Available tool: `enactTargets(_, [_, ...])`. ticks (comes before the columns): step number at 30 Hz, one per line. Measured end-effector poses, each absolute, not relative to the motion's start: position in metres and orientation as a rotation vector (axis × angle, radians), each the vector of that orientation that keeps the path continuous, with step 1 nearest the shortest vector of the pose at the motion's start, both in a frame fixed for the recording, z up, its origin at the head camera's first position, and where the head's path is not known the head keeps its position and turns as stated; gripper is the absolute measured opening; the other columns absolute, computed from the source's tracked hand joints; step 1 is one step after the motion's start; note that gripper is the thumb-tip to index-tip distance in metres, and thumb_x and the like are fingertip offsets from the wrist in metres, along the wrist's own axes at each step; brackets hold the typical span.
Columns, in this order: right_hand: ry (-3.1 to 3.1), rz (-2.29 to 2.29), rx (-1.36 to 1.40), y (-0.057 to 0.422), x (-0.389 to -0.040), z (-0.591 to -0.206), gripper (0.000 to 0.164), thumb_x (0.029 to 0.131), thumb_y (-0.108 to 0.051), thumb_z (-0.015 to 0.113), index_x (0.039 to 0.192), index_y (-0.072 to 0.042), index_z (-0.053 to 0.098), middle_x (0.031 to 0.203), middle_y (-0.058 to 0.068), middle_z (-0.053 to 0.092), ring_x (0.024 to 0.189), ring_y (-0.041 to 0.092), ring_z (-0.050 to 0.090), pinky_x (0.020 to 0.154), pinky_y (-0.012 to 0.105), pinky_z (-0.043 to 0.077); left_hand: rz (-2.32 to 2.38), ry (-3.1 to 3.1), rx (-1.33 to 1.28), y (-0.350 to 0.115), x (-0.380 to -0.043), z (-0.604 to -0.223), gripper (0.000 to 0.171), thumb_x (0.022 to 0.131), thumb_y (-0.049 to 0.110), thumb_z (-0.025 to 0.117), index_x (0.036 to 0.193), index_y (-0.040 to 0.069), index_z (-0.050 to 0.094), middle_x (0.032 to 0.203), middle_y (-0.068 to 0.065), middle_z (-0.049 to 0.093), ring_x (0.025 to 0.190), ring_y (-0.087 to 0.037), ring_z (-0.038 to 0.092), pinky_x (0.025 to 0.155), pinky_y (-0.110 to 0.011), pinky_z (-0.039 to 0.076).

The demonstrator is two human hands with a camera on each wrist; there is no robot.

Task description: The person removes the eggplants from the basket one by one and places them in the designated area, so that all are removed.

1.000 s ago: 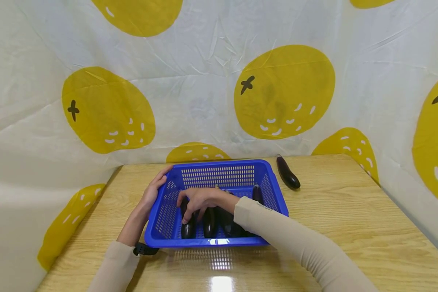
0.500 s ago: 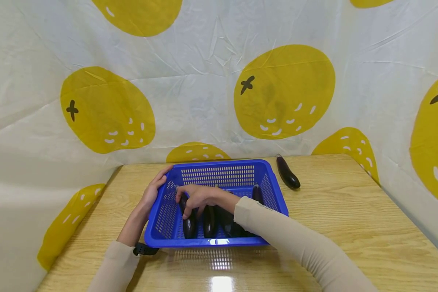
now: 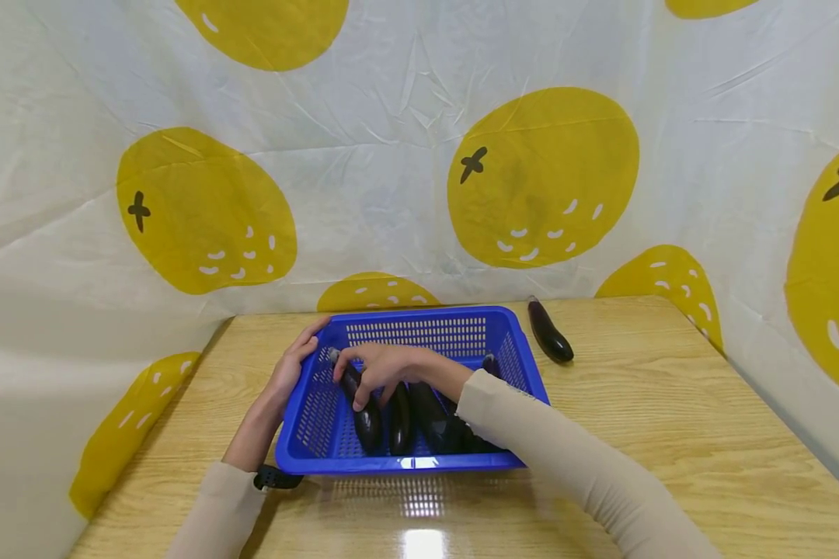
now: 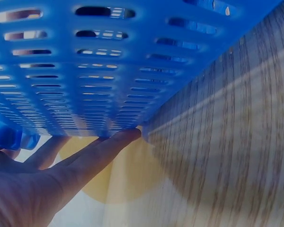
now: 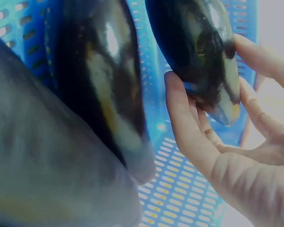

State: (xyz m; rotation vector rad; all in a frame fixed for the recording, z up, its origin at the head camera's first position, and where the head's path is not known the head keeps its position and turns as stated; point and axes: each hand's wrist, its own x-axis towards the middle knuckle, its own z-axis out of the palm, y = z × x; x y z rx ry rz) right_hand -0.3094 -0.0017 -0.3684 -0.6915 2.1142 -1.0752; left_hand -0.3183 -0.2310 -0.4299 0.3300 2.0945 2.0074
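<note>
Your right hand [image 3: 386, 363] pinches the leftmost eggplant [image 3: 368, 427]; your left hand [image 3: 287, 373], straight-fingered, touches the basket [image 3: 349, 466]; wooden bench [image 3: 643, 388] below, patterned sheet [image 3: 377, 202] far.

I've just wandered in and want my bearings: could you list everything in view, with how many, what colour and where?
Basket: one, blue, on the table
Gripped eggplant: one, dark purple, leftmost in the basket
Other eggplants: at least three, dark purple, in the basket; exact count hidden
Loose eggplant: one, dark purple, on the table, right of the basket
Table: one, light wood, under the basket
Backdrop: count of sheets unclear, white with yellow fruit shapes, behind and beside the table
Wrist strap: one, black, at the left wrist
Sleeves: two, beige, on the forearms
Left hand: one, bare, against the basket's left side
Right hand: one, bare, inside the basket, fingers on the gripped eggplant
</note>
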Motion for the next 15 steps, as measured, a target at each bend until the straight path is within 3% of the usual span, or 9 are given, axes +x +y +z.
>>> enactTargets(4, [2.092, -1.116, -0.705, 0.006, -0.309, -0.361, 0.054, 0.082, 0.000, 0.082, 0.130, -0.016, 0.063, 0.110, 0.015, 0.060, 0.092, 0.024, 0.064, 0.081, 0.051, 0.062, 2.025, 2.090, 0.326, -0.233, -0.318, -0.430, 0.051, 0.115, 0.031, 0.022, 0.166, 0.027, 0.022, 0.170, -0.011, 0.026, 0.135, -0.017, 0.050, 0.095, -0.023, 0.052])
enactTargets(7, [2.073, -1.144, -0.707, 0.013, -0.309, -0.356, 0.056, 0.082, 0.000, 0.082, 0.132, -0.016, 0.062, 0.111, 0.016, 0.061, 0.094, 0.025, 0.064, 0.082, 0.050, 0.062, 2.031, 2.093, 0.326, -0.233, -0.318, -0.430, 0.051, 0.115, 0.029, 0.022, 0.166, 0.026, 0.022, 0.169, -0.012, 0.028, 0.125, -0.007, 0.056, 0.095, -0.022, 0.052])
enactTargets(10, [2.075, -1.162, -0.714, 0.021, -0.310, -0.349, 0.056, 0.083, -0.002, 0.082, 0.133, -0.018, 0.062, 0.119, 0.017, 0.059, 0.103, 0.027, 0.061, 0.083, 0.049, 0.062, 2.022, 2.110, 0.313, -0.232, -0.319, -0.430, 0.051, 0.115, 0.029, 0.022, 0.166, 0.026, 0.023, 0.170, -0.009, 0.026, 0.135, -0.012, 0.049, 0.098, -0.020, 0.048])
enactTargets(15, [2.104, -1.193, -0.706, 0.034, -0.312, -0.339, 0.052, 0.084, -0.007, 0.083, 0.128, -0.029, 0.065, 0.142, 0.016, 0.050, 0.123, 0.030, 0.054, 0.088, 0.049, 0.060, 2.003, 2.158, 0.299, -0.230, -0.320, -0.430, 0.051, 0.114, 0.031, 0.025, 0.165, 0.026, 0.027, 0.172, -0.003, 0.022, 0.154, -0.023, 0.025, 0.109, -0.020, 0.032])
